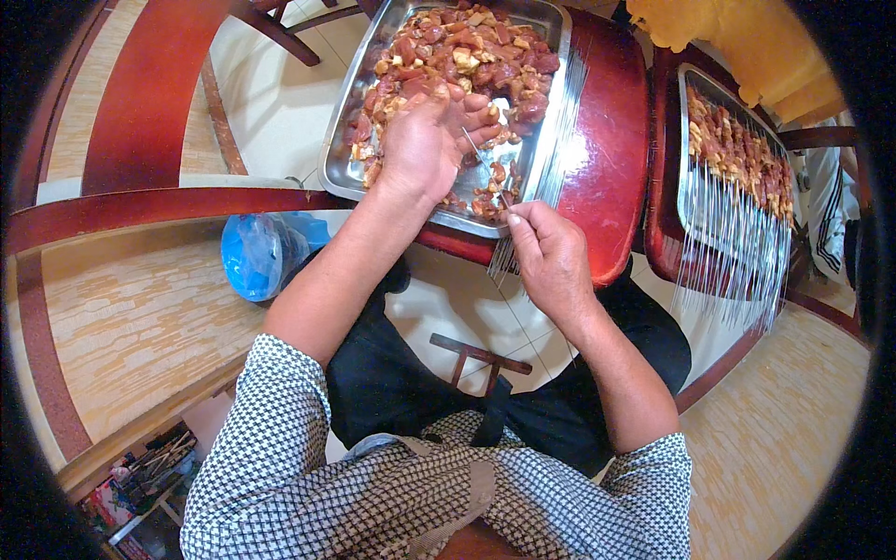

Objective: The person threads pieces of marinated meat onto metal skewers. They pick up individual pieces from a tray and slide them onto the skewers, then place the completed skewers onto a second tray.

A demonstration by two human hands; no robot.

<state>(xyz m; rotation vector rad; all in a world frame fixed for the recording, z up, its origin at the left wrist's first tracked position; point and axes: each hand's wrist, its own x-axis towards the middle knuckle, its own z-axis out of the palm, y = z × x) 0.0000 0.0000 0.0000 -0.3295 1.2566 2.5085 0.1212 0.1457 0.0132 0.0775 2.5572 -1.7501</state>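
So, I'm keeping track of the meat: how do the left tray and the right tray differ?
The left tray holds mostly loose meat chunks; the right tray holds threaded meat on skewers. The left tray's meat lies heaped within its rim; the right tray's skewers jut past its near edge. Both are shiny metal.

We list: one glossy red seat, white glare on its surface; a second red seat beyond its right edge; a red wooden rail off its left edge; pale tiled floor; tan streak-patterned surfacing, lower left.
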